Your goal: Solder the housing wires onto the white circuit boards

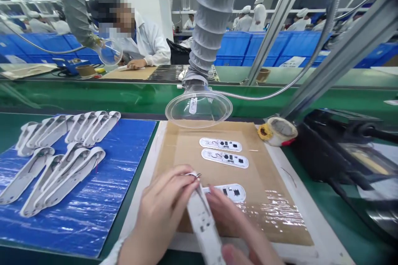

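A long white plastic housing point(205, 225), with small holes and slots along its face, is held tilted between my hands. My left hand point(164, 211) is closed, its fingertips pinched at the upper end where thin wires show. My right hand point(239, 225) is closed around the lower part, its thumb against the edge near the bottom of the view; it is slightly blurred. Just beyond it lies a white oval circuit board point(234, 193), partly covered by my fingers. Farther up the brown mat point(183, 140) lie two similar boards, an upper one point(220, 144) and a lower one point(225, 158).
Several white housings point(70, 178) lie in rows on a blue sheet point(124, 165) to the left. A clear extraction hood point(199, 109) hangs above the mat. On the right stand a round sponge holder point(280, 130) and black equipment point(329, 145). A co-worker point(146, 41) sits opposite.
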